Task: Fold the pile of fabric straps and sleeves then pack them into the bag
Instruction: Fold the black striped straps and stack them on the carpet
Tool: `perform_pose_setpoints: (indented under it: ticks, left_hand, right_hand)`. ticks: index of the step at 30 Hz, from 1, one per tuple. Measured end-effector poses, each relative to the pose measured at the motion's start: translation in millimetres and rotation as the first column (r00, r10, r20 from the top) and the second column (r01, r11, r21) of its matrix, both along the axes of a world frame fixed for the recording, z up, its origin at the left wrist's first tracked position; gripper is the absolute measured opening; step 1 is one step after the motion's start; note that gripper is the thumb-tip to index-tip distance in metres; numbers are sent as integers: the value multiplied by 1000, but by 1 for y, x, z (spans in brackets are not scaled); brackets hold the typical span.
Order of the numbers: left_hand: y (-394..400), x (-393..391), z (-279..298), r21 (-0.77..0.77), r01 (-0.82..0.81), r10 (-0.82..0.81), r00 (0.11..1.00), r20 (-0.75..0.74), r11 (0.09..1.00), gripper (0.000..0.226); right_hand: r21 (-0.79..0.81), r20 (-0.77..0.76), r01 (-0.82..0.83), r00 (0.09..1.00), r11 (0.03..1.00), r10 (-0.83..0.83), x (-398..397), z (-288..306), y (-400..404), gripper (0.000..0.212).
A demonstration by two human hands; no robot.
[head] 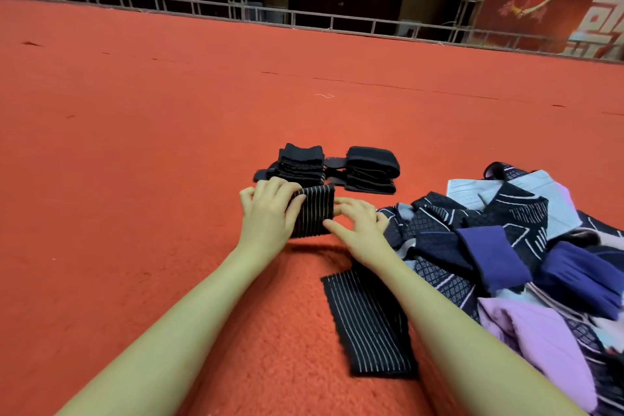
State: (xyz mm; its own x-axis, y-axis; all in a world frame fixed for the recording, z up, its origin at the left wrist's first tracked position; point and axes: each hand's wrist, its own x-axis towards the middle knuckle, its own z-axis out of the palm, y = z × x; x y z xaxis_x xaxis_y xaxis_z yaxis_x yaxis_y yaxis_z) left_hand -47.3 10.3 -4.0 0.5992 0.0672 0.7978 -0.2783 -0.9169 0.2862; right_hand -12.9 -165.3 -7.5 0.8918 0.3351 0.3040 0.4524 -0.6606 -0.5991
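A black strap with thin white stripes [314,211] lies folded on the red carpet between my hands. My left hand [270,209] grips its left side with curled fingers. My right hand [358,223] pinches its right edge. The strap's loose tail [368,324] runs back under my right forearm. Two stacks of folded black straps [300,162] [371,169] sit just beyond my hands. A pile of purple, navy and lilac patterned sleeves [513,246] lies to the right. No bag is in view.
Red carpet [169,145] spreads wide to the left and ahead. A metal truss rail [236,10] runs along the far edge, with a red banner [553,3] at the back right.
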Motion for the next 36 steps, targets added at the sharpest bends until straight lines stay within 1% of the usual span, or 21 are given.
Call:
perform_pose_setpoints:
  ticks: [2, 3, 5, 7, 8, 9, 11, 14, 15, 17, 19, 22, 26, 28, 30, 33, 36]
  left_hand:
    - [5, 6, -2, 31, -66, 65, 998, 15, 997, 28]
    - [6, 8, -2, 30, -85, 85, 996, 10, 996, 29]
    - [6, 13, -3, 34, -122, 122, 992, -10, 992, 30]
    - [4, 19, -4, 96, -181, 184, 983, -22, 979, 32]
    - [3, 22, -5, 125, -205, 209, 978, -22, 971, 31]
    - [3, 26, -7, 140, -222, 227, 974, -20, 965, 29]
    - [4, 34, -12, 158, -245, 251, 968, -19, 957, 19]
    - [7, 38, -25, 197, -272, 288, 956, -59, 942, 21]
    - [8, 37, -28, 214, -282, 301, 951, -64, 935, 22]
    - [11, 37, -33, 231, -277, 300, 952, -68, 933, 21]
    - [14, 38, -33, 234, -271, 293, 954, -66, 934, 30]
    - [16, 47, -23, 228, -287, 300, 954, -24, 930, 33]
    - [17, 70, -1, 193, -311, 308, 950, 49, 930, 29]
    - [17, 87, 11, 184, -309, 298, 951, 85, 933, 29]
    - [15, 106, 21, 155, -295, 284, 954, 92, 943, 27]
    - [10, 134, 34, 87, -273, 266, 961, 82, 958, 25]
    - [3, 160, 40, 32, -226, 225, 973, 46, 974, 32]
  right_hand:
    - [50, -15, 20, 1000, 999, -20, 2, 2, 0, 5]
    - [62, -5, 32, 999, 998, -32, 2, 4, 0, 4]
    - [63, 64, 81, 994, 995, -85, 5, 8, 2, 9]
    - [78, 141, 127, 980, 989, -137, 11, 13, 5, 10]
    - [85, 155, 134, 977, 987, -146, 15, 14, 6, 9]
    - [78, 146, 128, 980, 989, -138, 18, 15, 7, 8]
    - [34, 79, 89, 993, 995, -92, 21, 13, 8, 14]
    - [-21, -16, 18, 1000, 1000, -18, 20, 2, 8, 34]
    - [-21, -40, 0, 999, 1000, -1, 19, -2, 8, 37]
    - [33, -61, -11, 998, 999, 13, 19, -6, 10, 31]
    - [176, -46, 13, 999, 984, -5, 20, -3, 13, 28]
    - [339, 22, 58, 997, 939, -70, 31, 9, 22, 31]
    - [461, 79, 91, 987, 883, -143, 56, 29, 33, 16]
    - [516, 110, 114, 974, 849, -198, 71, 42, 38, 15]
    - [524, 156, 135, 956, 841, -250, 87, 55, 43, 12]
    - [473, 220, 220, 908, 853, -356, 108, 71, 49, 10]
    - [485, 235, 259, 882, 836, -409, 132, 79, 52, 9]
